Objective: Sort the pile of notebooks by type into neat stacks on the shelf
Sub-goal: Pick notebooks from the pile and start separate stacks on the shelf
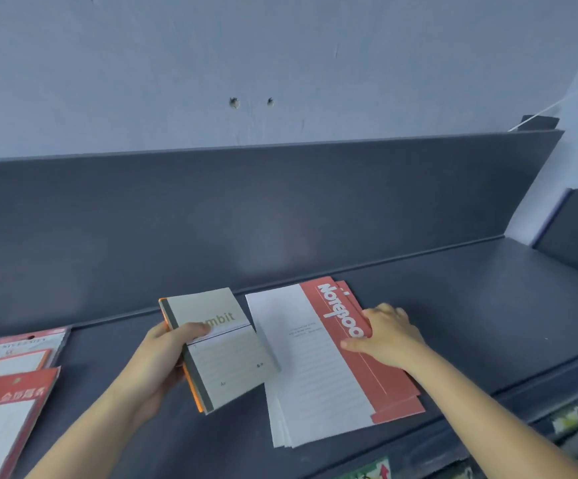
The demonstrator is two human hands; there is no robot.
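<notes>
Several small grey-green orange-spined notebooks (223, 354) gripped in the left hand (166, 357) could slide onto the fanned red-and-white notebook stack (315, 371) whose edge the right hand (389, 335) grips

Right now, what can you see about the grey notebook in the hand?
The grey-green notebook looks like card, with a grey spine strip, an orange edge underneath and letters "mbit" partly hidden. The left hand grips its spine side, thumb on top, holding it tilted over the shelf, one corner overlapping the red-and-white notebooks.
</notes>
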